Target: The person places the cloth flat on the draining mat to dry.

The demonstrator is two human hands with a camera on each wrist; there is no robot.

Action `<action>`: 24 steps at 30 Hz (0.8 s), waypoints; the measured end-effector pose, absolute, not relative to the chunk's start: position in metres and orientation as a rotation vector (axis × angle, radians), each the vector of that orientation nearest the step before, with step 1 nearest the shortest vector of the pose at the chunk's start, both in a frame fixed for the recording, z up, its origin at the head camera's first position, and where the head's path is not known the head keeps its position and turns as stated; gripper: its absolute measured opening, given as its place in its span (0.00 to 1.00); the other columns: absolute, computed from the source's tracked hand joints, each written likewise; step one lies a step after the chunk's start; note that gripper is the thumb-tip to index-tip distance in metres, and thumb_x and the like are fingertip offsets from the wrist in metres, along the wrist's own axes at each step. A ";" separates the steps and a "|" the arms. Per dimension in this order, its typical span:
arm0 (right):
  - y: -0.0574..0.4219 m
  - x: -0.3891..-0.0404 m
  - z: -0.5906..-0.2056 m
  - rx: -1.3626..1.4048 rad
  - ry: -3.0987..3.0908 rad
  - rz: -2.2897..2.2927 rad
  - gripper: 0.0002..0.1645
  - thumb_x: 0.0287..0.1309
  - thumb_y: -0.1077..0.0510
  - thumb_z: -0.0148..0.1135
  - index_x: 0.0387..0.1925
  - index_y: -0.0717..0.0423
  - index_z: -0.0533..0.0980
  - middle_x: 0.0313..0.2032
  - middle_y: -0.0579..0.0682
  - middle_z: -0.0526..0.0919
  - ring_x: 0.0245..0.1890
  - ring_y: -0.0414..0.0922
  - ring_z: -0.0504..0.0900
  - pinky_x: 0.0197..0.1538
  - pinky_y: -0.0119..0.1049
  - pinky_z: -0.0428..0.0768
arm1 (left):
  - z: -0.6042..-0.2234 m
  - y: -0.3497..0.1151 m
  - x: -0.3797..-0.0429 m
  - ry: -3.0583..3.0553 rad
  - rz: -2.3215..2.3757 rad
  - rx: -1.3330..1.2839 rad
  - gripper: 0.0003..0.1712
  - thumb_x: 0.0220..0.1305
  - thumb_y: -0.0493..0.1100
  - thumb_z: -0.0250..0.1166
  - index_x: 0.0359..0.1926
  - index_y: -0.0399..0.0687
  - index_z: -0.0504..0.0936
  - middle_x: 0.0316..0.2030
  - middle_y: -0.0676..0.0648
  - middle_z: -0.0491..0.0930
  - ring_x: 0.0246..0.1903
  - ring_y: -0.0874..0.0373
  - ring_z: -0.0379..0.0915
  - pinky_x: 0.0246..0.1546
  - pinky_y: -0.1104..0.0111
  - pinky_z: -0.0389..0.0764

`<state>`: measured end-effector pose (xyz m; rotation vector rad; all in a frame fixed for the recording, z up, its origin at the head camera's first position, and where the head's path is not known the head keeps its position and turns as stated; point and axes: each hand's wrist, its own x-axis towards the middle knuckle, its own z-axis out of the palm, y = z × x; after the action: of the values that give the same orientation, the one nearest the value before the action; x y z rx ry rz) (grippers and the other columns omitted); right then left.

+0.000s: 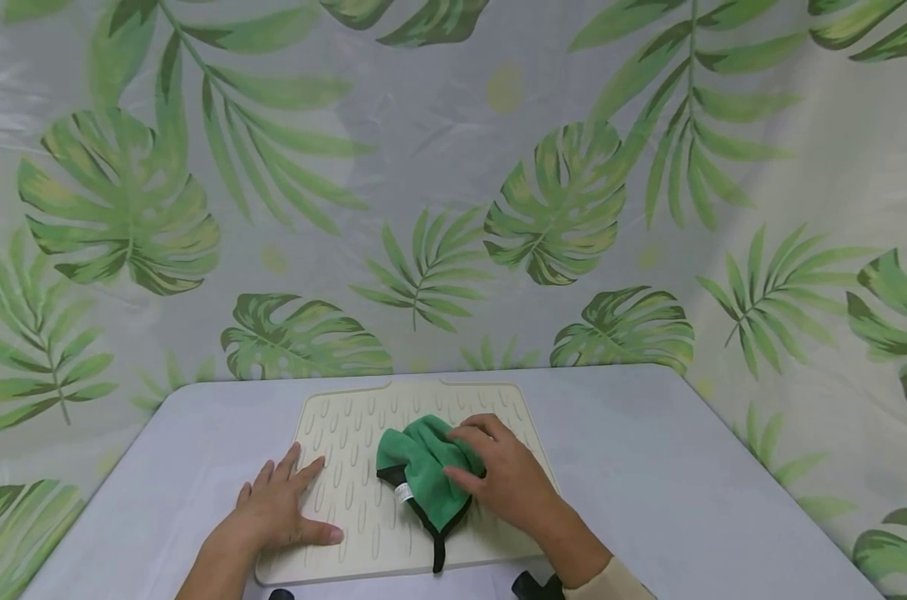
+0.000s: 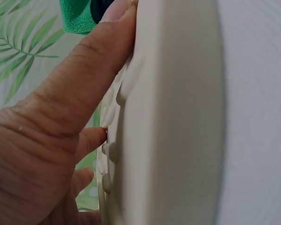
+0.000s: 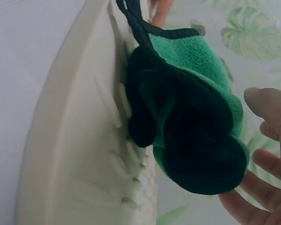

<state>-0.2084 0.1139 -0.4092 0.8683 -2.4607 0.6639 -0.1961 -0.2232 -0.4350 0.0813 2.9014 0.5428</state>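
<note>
A crumpled green cloth with black edging, a black loop and a small white tag lies on the cream ridged mat. My left hand rests on the mat's left edge with its fingers spread; in the left wrist view its thumb lies along the rim. At the cloth's right side is my right hand, its fingers loosely bent. The right wrist view shows the bunched cloth standing up in folds, with the thumb apart from it and the lower fingers close against it.
The mat lies on a white-covered table. Behind it hangs a leaf-printed sheet. Dark objects show at the front edge by the right wrist, partly cut off by the frame.
</note>
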 end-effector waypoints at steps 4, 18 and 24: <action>0.118 -0.209 -0.407 0.857 -2.436 0.660 0.28 0.56 0.49 0.77 0.57 0.50 0.80 0.55 0.46 0.77 0.52 0.43 0.83 0.51 0.39 0.86 | -0.435 -0.223 -0.196 2.899 0.547 0.076 0.74 0.30 0.76 0.78 0.77 0.48 0.64 0.79 0.28 0.43 0.73 0.15 0.39 0.67 0.22 0.45; 0.124 -0.212 -0.400 0.822 -2.375 0.632 0.28 0.54 0.51 0.78 0.56 0.49 0.80 0.53 0.46 0.79 0.46 0.40 0.82 0.44 0.35 0.85 | -0.431 -0.227 -0.192 2.957 0.653 0.193 0.67 0.40 0.73 0.78 0.77 0.49 0.64 0.79 0.28 0.46 0.73 0.19 0.48 0.66 0.27 0.58; 0.127 -0.211 -0.397 0.811 -2.353 0.650 0.27 0.54 0.53 0.79 0.55 0.50 0.80 0.51 0.46 0.80 0.47 0.41 0.84 0.44 0.37 0.86 | -0.430 -0.225 -0.193 2.975 0.711 0.231 0.63 0.44 0.72 0.77 0.77 0.51 0.65 0.79 0.29 0.48 0.72 0.19 0.49 0.62 0.28 0.65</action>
<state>-0.2113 0.1272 -0.3973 0.8109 -2.3532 0.6500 -0.1932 -0.2246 -0.4295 0.2314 2.9753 0.7113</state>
